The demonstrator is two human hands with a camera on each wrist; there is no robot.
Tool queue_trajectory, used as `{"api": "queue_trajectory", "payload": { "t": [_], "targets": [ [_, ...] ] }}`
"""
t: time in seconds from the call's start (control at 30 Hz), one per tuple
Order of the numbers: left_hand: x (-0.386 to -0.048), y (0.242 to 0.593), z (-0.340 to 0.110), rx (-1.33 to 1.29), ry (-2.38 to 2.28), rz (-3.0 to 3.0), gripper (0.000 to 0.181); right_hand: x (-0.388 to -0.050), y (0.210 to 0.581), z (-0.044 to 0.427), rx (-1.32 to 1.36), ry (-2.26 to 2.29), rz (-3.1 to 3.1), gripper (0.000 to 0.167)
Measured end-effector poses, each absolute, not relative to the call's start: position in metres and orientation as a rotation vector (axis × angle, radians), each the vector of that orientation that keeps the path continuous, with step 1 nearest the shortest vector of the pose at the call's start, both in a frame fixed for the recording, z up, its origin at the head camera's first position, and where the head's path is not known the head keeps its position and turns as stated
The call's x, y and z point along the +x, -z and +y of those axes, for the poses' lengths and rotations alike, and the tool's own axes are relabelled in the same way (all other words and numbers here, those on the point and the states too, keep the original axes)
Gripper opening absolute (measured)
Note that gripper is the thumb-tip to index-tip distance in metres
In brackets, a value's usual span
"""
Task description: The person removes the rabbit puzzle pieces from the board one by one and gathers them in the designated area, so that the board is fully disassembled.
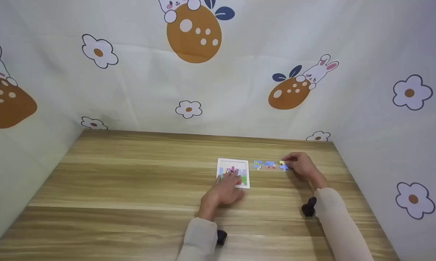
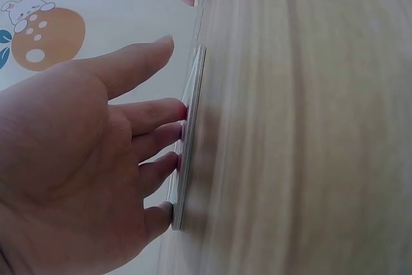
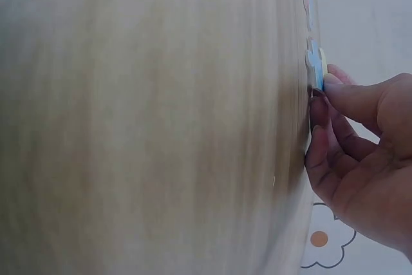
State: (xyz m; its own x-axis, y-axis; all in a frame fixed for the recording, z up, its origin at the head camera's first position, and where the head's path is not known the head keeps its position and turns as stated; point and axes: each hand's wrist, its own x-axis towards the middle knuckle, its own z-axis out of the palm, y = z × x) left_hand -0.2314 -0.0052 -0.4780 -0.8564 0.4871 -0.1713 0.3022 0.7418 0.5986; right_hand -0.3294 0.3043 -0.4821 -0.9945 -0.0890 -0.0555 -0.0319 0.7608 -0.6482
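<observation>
A white-framed jigsaw puzzle (image 1: 248, 174) lies flat on the table, its lower part filled with coloured pieces and its upper part pale. My left hand (image 1: 226, 190) rests its fingertips on the picture, fingers extended and thumb lifted off, as the left wrist view shows. To the right, my right hand (image 1: 302, 166) pinches a blue and yellow puzzle piece (image 3: 317, 66) between thumb and fingers at the tabletop. Several loose blue puzzle pieces (image 1: 264, 164) lie between the puzzle and that hand.
The wood-grain table (image 1: 131, 181) spreads left and in front of the puzzle. A pale cloth (image 1: 138, 83) printed with rabbits and flowers stands behind the table and on both sides. Each wrist carries a small black device (image 1: 308, 207).
</observation>
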Motion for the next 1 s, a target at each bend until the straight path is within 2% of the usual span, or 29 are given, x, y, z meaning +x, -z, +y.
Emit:
{"api": "queue_trajectory", "payload": {
  "t": [0.3,0.67,0.8,1.0],
  "targets": [
    [-0.231,0.476,-0.003,0.601,-0.807,2.651,0.058,-0.329,0.482,0.303,-0.109,1.06,2.844,0.021],
    [-0.226,0.468,0.004,0.493,-0.838,2.682,0.05,-0.328,0.482,0.301,-0.08,1.033,2.817,0.023],
    [-0.219,0.465,0.001,0.499,-0.676,2.803,0.048,-0.324,0.474,0.292,-0.076,1.055,2.87,0.026],
    [-0.199,0.472,-0.006,0.729,-0.116,3.063,0.049,-0.319,0.458,0.262,-0.123,1.073,2.867,0.029]
  ]
}}
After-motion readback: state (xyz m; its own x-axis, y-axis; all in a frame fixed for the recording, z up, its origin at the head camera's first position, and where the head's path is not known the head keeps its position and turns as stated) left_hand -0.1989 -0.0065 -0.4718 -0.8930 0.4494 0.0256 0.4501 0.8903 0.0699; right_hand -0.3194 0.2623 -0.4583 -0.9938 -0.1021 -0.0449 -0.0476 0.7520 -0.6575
